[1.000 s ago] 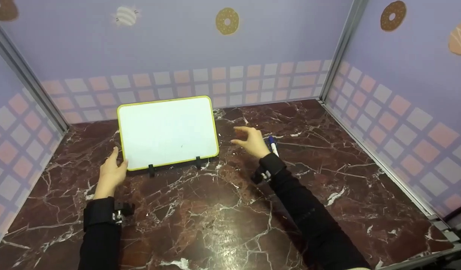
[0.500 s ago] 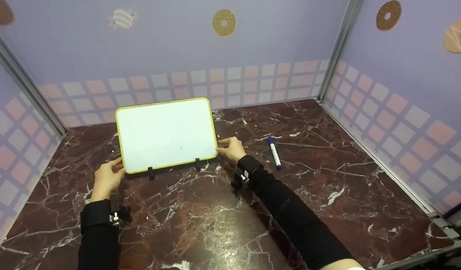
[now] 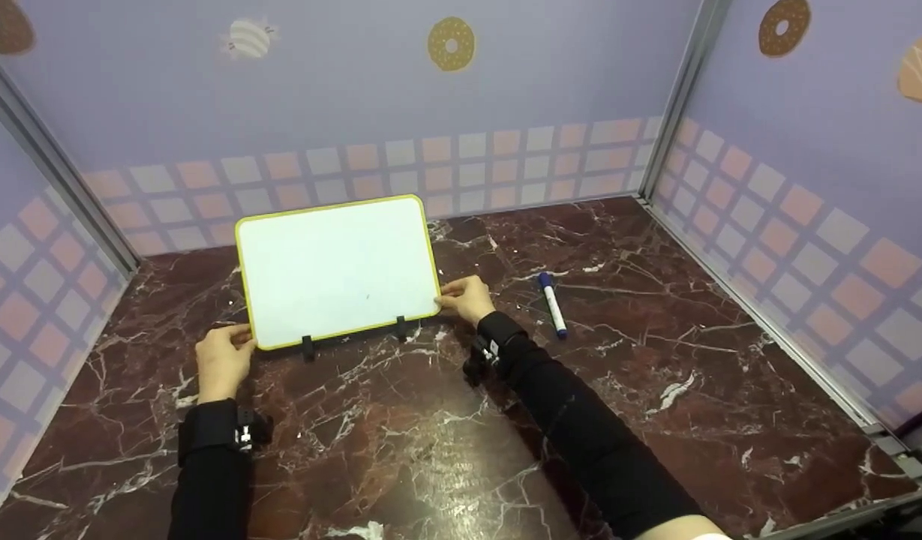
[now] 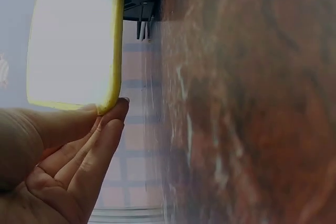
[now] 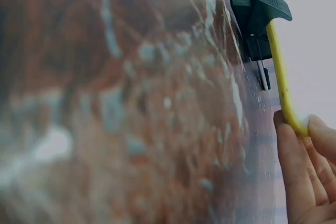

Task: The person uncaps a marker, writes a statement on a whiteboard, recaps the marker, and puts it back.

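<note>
Both my left hand (image 3: 223, 361) and right hand (image 3: 470, 300) pinch the board (image 3: 340, 270). I'm likely adjusting it; the next move needs matched grips.

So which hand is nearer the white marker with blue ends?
Right. The right hand is left of the marker; the left hand is farther left, across the yellow-framed rectangular whiteboard.

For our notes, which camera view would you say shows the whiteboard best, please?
The head view, framing the whole whiteboard. The wrist views each show part: the lower corner pinched by the left hand or right hand.
</note>
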Motion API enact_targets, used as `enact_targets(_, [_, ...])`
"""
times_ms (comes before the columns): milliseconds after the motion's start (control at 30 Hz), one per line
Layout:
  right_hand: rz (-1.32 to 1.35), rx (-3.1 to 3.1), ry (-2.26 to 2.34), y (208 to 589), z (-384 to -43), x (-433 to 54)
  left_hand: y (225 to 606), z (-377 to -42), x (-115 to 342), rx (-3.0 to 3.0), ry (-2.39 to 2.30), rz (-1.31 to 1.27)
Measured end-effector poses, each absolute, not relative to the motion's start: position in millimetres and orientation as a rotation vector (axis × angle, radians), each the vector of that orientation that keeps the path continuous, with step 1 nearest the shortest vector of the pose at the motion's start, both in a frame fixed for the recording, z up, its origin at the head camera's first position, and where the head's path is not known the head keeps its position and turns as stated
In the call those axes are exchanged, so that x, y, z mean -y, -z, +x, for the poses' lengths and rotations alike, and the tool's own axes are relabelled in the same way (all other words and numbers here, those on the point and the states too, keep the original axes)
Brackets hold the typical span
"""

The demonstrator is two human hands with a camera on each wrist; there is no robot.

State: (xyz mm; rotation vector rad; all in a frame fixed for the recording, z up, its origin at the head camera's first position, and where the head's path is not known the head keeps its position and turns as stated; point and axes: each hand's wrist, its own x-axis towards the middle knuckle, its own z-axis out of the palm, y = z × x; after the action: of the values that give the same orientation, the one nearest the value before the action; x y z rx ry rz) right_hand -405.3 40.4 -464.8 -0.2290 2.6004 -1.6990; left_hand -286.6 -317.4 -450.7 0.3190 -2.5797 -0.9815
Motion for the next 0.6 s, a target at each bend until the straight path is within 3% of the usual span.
enact_targets(600, [-0.333, -2.301, 1.796, 460, -407, -78, 438, -282, 313, 2.798, 1.208, 0.194])
